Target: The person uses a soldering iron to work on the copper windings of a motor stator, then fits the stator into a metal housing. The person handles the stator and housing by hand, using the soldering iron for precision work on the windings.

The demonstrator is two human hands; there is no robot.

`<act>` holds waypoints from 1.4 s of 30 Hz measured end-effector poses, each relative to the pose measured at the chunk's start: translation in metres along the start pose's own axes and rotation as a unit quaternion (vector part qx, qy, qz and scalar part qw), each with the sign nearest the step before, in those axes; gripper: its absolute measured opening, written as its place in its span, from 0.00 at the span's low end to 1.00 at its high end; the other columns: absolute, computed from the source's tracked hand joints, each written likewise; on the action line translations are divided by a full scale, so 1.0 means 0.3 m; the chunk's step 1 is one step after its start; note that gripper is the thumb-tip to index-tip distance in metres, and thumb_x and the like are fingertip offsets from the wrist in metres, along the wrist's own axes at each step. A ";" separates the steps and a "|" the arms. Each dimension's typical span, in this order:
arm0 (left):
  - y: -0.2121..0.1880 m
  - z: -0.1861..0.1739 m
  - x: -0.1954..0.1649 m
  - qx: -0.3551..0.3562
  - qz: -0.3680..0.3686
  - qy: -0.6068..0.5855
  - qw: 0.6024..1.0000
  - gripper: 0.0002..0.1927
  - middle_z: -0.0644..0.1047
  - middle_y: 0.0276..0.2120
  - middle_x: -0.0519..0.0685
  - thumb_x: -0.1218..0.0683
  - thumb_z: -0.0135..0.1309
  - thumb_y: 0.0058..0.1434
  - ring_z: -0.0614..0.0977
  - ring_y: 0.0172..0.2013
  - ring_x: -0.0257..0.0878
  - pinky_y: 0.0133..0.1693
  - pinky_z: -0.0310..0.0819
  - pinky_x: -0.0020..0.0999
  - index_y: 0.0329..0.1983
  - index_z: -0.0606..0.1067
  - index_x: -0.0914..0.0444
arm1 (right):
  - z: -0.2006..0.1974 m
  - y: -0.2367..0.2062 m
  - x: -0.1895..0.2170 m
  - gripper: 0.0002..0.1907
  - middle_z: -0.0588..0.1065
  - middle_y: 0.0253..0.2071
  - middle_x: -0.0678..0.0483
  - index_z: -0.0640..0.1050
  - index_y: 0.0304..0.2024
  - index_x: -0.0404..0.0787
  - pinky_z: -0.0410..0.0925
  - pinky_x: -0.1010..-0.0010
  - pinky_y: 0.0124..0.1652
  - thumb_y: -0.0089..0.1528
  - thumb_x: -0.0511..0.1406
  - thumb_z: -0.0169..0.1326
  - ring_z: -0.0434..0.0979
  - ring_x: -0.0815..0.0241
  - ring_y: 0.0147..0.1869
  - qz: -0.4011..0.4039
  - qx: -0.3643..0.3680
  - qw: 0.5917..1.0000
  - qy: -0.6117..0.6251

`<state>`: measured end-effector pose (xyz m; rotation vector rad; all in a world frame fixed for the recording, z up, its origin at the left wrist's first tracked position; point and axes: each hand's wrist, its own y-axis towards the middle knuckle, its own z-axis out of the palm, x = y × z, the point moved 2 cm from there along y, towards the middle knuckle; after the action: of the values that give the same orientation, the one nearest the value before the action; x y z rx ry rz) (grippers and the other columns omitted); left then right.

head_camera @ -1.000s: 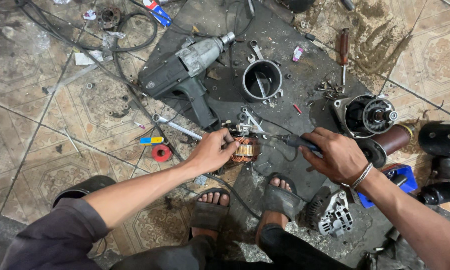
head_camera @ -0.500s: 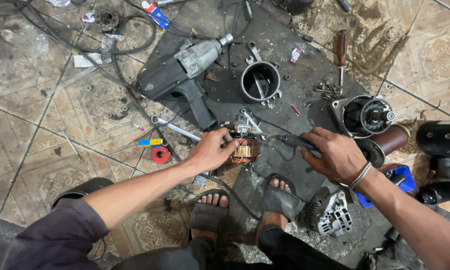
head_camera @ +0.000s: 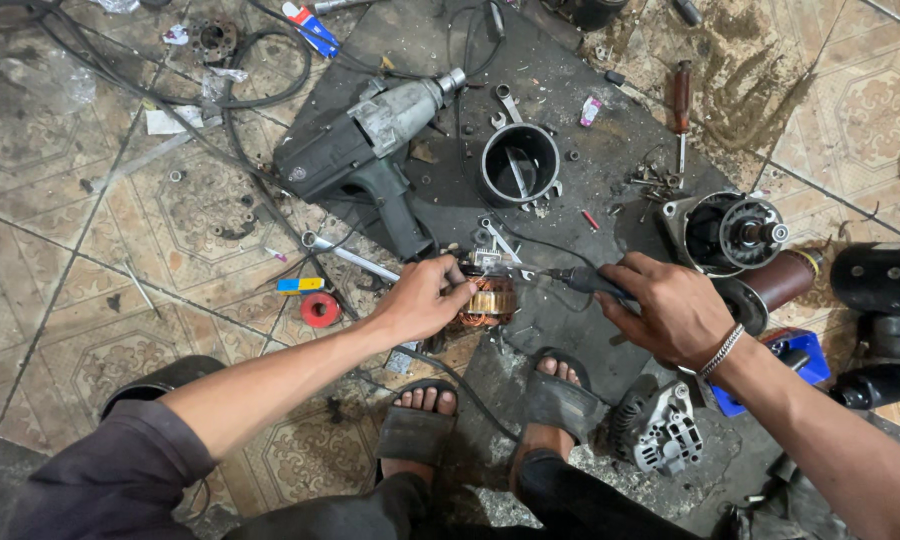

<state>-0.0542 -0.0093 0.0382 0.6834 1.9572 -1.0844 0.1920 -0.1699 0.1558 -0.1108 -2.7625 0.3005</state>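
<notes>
Copper-wound armature (head_camera: 488, 298) sits on the dark floor mat (head_camera: 570, 200), just above the sandalled feet, unmoved over the last second; left hand (head_camera: 422, 298) stays wrapped around its 9 o'clock side, fingers pressed closed on it. Right hand (head_camera: 675, 308) at 3 o'clock keeps a closed grip on a black-handled probe (head_camera: 580, 280), tip at the armature's top. Farther out, at 12 o'clock: open metal housing (head_camera: 519, 163); at 11, grey power drill (head_camera: 370, 140).

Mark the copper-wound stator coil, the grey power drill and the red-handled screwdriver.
copper-wound stator coil (head_camera: 490, 300): head view, copper windings beside the fingers.
grey power drill (head_camera: 370, 140): head view, body's middle.
red-handled screwdriver (head_camera: 681, 95): head view, handle.
</notes>
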 end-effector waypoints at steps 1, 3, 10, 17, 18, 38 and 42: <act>-0.001 -0.002 -0.001 0.003 -0.011 -0.002 1.000 0.16 0.83 0.35 0.63 0.48 0.58 0.63 0.88 0.37 0.49 0.41 0.78 0.45 0.37 0.77 0.67 | 0.000 0.000 0.000 0.18 0.77 0.38 0.45 0.80 0.47 0.35 0.72 0.55 0.33 0.59 0.40 0.59 0.80 0.41 0.34 0.001 0.001 1.000 -0.001; -0.002 -0.004 -0.005 0.006 -0.011 0.003 1.000 0.16 0.84 0.35 0.63 0.48 0.58 0.63 0.88 0.36 0.49 0.41 0.78 0.45 0.37 0.77 0.67 | 0.000 0.001 0.001 0.18 0.77 0.38 0.45 0.79 0.47 0.35 0.72 0.55 0.33 0.59 0.40 0.58 0.80 0.42 0.34 0.004 0.004 1.000 -0.002; 0.002 -0.010 -0.032 0.025 -0.008 -0.008 1.000 0.15 0.84 0.32 0.60 0.49 0.57 0.65 0.86 0.32 0.43 0.37 0.77 0.43 0.37 0.77 0.68 | -0.007 0.002 0.007 0.18 0.77 0.38 0.45 0.80 0.46 0.34 0.73 0.56 0.32 0.58 0.39 0.59 0.80 0.43 0.32 0.006 0.004 1.000 0.014; 0.002 -0.018 -0.043 0.024 -0.032 0.011 0.999 0.15 0.83 0.30 0.59 0.49 0.57 0.64 0.83 0.26 0.43 0.33 0.75 0.44 0.37 0.76 0.67 | -0.008 0.002 0.005 0.18 0.77 0.38 0.46 0.80 0.45 0.34 0.72 0.56 0.32 0.58 0.40 0.59 0.80 0.42 0.33 0.001 0.000 1.000 0.004; 0.003 -0.017 -0.040 0.022 -0.026 0.008 0.999 0.15 0.83 0.30 0.59 0.49 0.57 0.64 0.83 0.27 0.43 0.33 0.76 0.44 0.37 0.76 0.67 | -0.007 0.002 0.003 0.18 0.77 0.38 0.46 0.80 0.45 0.34 0.72 0.56 0.32 0.58 0.40 0.59 0.80 0.42 0.33 0.001 0.000 1.000 0.004; 0.019 -0.007 -0.017 0.018 -0.019 0.005 1.000 0.15 0.82 0.33 0.61 0.48 0.57 0.64 0.84 0.30 0.46 0.36 0.77 0.45 0.38 0.76 0.67 | -0.005 0.003 -0.001 0.18 0.78 0.38 0.46 0.80 0.45 0.34 0.73 0.56 0.32 0.58 0.40 0.59 0.80 0.43 0.32 -0.004 -0.003 1.000 0.009; 0.014 -0.013 -0.034 0.031 -0.042 0.005 0.999 0.14 0.82 0.30 0.58 0.48 0.57 0.64 0.81 0.22 0.41 0.31 0.76 0.44 0.37 0.76 0.66 | -0.005 0.005 0.000 0.18 0.78 0.37 0.46 0.80 0.46 0.34 0.73 0.56 0.32 0.58 0.40 0.60 0.80 0.43 0.32 0.000 0.000 1.000 0.007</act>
<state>-0.0470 -0.0047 0.0460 0.6449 1.9834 -1.1995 0.1925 -0.1682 0.1568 -0.1119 -2.7482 0.2975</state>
